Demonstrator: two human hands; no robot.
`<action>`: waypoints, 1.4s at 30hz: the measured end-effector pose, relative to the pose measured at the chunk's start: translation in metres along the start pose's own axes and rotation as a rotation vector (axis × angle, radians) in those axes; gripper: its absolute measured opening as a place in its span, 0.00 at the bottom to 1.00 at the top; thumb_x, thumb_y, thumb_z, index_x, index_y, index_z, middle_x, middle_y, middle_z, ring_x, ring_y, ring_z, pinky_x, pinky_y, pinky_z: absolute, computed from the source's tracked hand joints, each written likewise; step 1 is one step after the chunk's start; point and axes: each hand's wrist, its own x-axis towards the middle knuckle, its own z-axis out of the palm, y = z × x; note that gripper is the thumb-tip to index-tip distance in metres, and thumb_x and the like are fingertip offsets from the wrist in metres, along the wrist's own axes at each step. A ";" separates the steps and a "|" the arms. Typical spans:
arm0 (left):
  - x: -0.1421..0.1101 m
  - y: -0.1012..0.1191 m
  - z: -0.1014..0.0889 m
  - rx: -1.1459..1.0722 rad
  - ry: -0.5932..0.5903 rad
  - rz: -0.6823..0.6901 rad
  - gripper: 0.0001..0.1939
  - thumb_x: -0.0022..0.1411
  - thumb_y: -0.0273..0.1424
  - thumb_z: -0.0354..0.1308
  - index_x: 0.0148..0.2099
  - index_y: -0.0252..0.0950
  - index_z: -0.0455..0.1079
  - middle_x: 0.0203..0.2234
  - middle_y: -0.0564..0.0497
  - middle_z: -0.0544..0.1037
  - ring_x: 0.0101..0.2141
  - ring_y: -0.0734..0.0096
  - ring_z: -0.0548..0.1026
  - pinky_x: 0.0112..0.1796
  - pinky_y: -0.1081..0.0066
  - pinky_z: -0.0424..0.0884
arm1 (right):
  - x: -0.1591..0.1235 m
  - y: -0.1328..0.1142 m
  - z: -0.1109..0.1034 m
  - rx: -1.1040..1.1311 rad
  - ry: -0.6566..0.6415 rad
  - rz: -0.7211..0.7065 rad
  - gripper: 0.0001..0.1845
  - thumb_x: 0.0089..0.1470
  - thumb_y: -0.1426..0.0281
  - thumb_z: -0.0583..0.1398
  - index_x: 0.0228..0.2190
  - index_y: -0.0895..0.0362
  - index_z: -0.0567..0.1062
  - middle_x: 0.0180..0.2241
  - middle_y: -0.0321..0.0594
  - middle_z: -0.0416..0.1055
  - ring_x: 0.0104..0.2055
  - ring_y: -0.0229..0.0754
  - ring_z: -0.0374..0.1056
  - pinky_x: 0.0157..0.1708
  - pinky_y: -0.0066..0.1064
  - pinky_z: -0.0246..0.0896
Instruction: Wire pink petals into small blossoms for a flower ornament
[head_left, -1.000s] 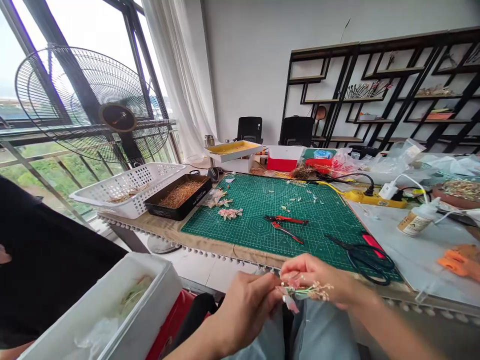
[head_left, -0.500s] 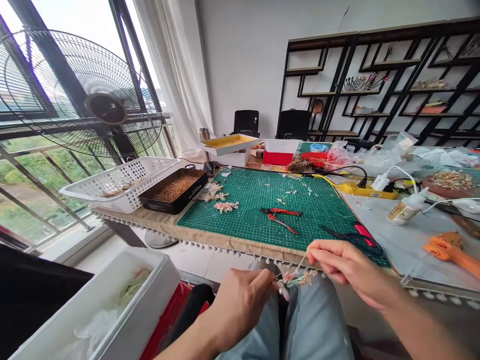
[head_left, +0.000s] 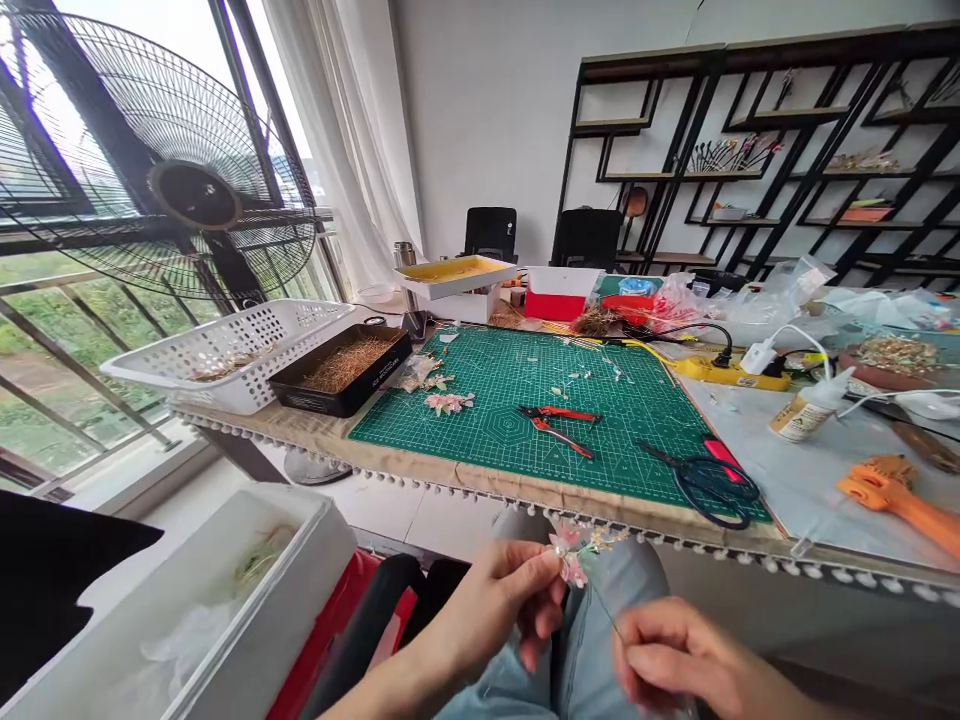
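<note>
The left hand [head_left: 495, 610] is closed in a pinch, with the thumb and fingers gripping a small pink-and-cream flower sprig [head_left: 576, 552] just below its blossoms. The sprig sits above the person's lap, in front of the tabletop's edge, with its petals angled up and away from the fingertips. A thin wire stem [head_left: 609, 612] runs down from it toward the right hand [head_left: 667, 660], whose fingers [head_left: 637, 650] are curled and half closed. Whether they hold the wire cannot be told from this view. Below both hands lie the light blue jeans [head_left: 592, 640] on the person's legs.

The petals look thin and easy to crease, so a pinch low on the stem, clear of the blossoms, seems the safest hold. Keeping the wire straight and away from the jeans should also help to stop it kinking.

Beyond the hands, a green cutting mat [head_left: 517, 420] lies on the burlap-edged tabletop [head_left: 405, 468], with loose pink flowers [head_left: 448, 403] at its left, red-handled pliers [head_left: 555, 425] near its middle and black-handled scissors [head_left: 712, 490] at its right corner. Further right stand a glue bottle [head_left: 804, 418] and a yellow power strip [head_left: 731, 375]. To the left are a black tray of straw-like fibres [head_left: 341, 372] and a white perforated basket [head_left: 225, 355], while a white foam box [head_left: 187, 610] sits at the lower left, beside the person.
</note>
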 end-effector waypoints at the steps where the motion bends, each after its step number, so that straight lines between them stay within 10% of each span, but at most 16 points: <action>1: 0.000 0.000 0.001 0.004 0.006 0.004 0.23 0.59 0.50 0.54 0.27 0.34 0.63 0.13 0.58 0.64 0.11 0.82 0.60 0.14 0.80 0.54 | 0.004 0.004 0.001 0.069 0.052 -0.054 0.19 0.47 0.54 0.64 0.30 0.58 0.79 0.28 0.41 0.74 0.24 0.37 0.65 0.23 0.25 0.52; 4: 0.000 -0.001 0.000 0.057 0.047 0.032 0.24 0.58 0.52 0.54 0.27 0.34 0.63 0.15 0.58 0.64 0.13 0.82 0.60 0.15 0.80 0.56 | 0.019 0.012 0.013 0.319 0.234 -0.135 0.28 0.45 0.52 0.65 0.45 0.53 0.75 0.37 0.45 0.77 0.29 0.45 0.73 0.22 0.28 0.58; 7: -0.002 -0.004 -0.002 0.105 0.097 0.050 0.25 0.59 0.52 0.54 0.28 0.34 0.62 0.15 0.58 0.64 0.13 0.82 0.60 0.15 0.80 0.55 | 0.031 0.013 0.026 0.320 0.463 -0.114 0.20 0.51 0.52 0.64 0.36 0.56 0.76 0.19 0.32 0.67 0.17 0.32 0.58 0.17 0.22 0.46; 12: -0.002 -0.012 0.000 0.062 0.154 0.093 0.24 0.61 0.51 0.52 0.28 0.34 0.61 0.15 0.58 0.63 0.13 0.83 0.58 0.16 0.79 0.52 | 0.034 0.022 0.047 -0.447 0.783 -0.438 0.08 0.55 0.62 0.63 0.29 0.53 0.78 0.21 0.36 0.74 0.20 0.37 0.67 0.22 0.26 0.57; 15: -0.002 -0.014 0.001 0.009 0.109 0.120 0.24 0.63 0.50 0.51 0.28 0.34 0.61 0.15 0.59 0.61 0.14 0.84 0.57 0.16 0.79 0.51 | 0.032 0.032 0.057 -0.811 0.769 -0.594 0.06 0.57 0.69 0.61 0.32 0.51 0.79 0.24 0.37 0.77 0.23 0.41 0.73 0.25 0.27 0.61; 19: -0.005 -0.010 -0.002 0.051 0.020 0.109 0.23 0.64 0.51 0.48 0.31 0.34 0.62 0.17 0.59 0.59 0.14 0.81 0.56 0.16 0.78 0.52 | 0.025 0.038 0.053 -0.622 0.763 -0.486 0.09 0.62 0.65 0.54 0.40 0.51 0.74 0.27 0.36 0.78 0.24 0.39 0.74 0.25 0.24 0.65; 24: -0.011 -0.004 -0.009 0.757 0.167 0.248 0.19 0.70 0.37 0.43 0.29 0.35 0.64 0.18 0.55 0.66 0.19 0.78 0.62 0.24 0.76 0.56 | 0.005 0.009 0.031 -0.683 0.465 -0.366 0.14 0.62 0.61 0.53 0.29 0.50 0.75 0.26 0.32 0.76 0.27 0.38 0.72 0.28 0.21 0.63; 30: -0.012 -0.004 -0.018 1.291 0.192 0.561 0.14 0.69 0.27 0.44 0.35 0.35 0.69 0.20 0.53 0.70 0.19 0.76 0.61 0.23 0.73 0.48 | 0.017 -0.045 -0.014 -0.567 0.428 -0.239 0.15 0.59 0.58 0.57 0.27 0.53 0.77 0.24 0.34 0.71 0.27 0.38 0.65 0.28 0.24 0.58; 36: -0.012 0.008 -0.013 0.522 -0.058 0.285 0.22 0.69 0.44 0.44 0.33 0.34 0.68 0.19 0.53 0.68 0.20 0.77 0.66 0.24 0.77 0.61 | 0.055 -0.032 -0.014 -0.243 0.060 -0.045 0.24 0.53 0.49 0.60 0.22 0.58 0.72 0.18 0.29 0.55 0.20 0.32 0.44 0.19 0.26 0.36; 42: 0.002 -0.003 -0.009 -0.203 -0.174 0.005 0.22 0.58 0.48 0.57 0.26 0.34 0.64 0.13 0.58 0.63 0.11 0.83 0.58 0.14 0.79 0.49 | 0.041 -0.006 0.006 -0.205 0.051 -0.011 0.25 0.56 0.49 0.58 0.21 0.57 0.69 0.16 0.26 0.47 0.19 0.30 0.41 0.18 0.27 0.34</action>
